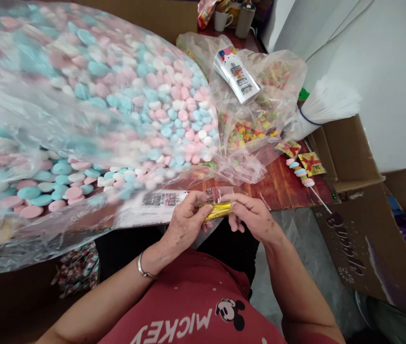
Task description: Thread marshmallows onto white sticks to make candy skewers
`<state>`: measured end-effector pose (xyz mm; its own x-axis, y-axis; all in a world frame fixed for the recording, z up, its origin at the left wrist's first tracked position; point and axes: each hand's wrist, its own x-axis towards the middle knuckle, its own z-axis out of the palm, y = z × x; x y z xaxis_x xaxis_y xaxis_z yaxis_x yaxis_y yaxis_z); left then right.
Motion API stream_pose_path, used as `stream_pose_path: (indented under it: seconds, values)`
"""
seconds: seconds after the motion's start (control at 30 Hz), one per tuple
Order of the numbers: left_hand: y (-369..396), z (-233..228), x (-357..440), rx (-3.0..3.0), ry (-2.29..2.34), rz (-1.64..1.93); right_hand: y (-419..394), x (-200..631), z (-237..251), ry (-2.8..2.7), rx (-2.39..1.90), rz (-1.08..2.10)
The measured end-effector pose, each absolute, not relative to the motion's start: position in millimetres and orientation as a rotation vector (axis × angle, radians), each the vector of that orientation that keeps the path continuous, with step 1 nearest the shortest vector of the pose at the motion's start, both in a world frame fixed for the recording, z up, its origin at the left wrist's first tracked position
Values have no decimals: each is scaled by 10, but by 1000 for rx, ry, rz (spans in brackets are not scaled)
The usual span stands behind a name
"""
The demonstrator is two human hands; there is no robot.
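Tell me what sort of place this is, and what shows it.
Probably a sweet-packing workspace: a huge clear bag of sweets lies on the table, a candy stick lies near the table's right edge, and a cardboard box stands alongside.

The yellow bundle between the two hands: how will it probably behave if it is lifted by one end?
The yellow bundle is probably light, since it is slim and short. Its shine suggests a slippery surface. The lines along it look like thin strips, so it might fan out.
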<state>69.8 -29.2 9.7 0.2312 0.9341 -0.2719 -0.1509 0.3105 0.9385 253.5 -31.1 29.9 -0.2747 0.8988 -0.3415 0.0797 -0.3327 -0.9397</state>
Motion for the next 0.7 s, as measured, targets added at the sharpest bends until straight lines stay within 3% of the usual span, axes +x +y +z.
stream_pose_path:
  seconds: [0.13, 0.43, 0.7]
  values:
    - [-284, 36, 638, 1181, 1106, 926, -244, 2539, 339, -1008, -1371, 1777]
    - [-247, 90, 587, 1915, 1151, 1012, -176, 2519, 265, -1351, -1401, 1785]
    - [-253, 37, 592, 1786, 1149, 1006, -161, 2513, 305, -1585, -1389, 1948]
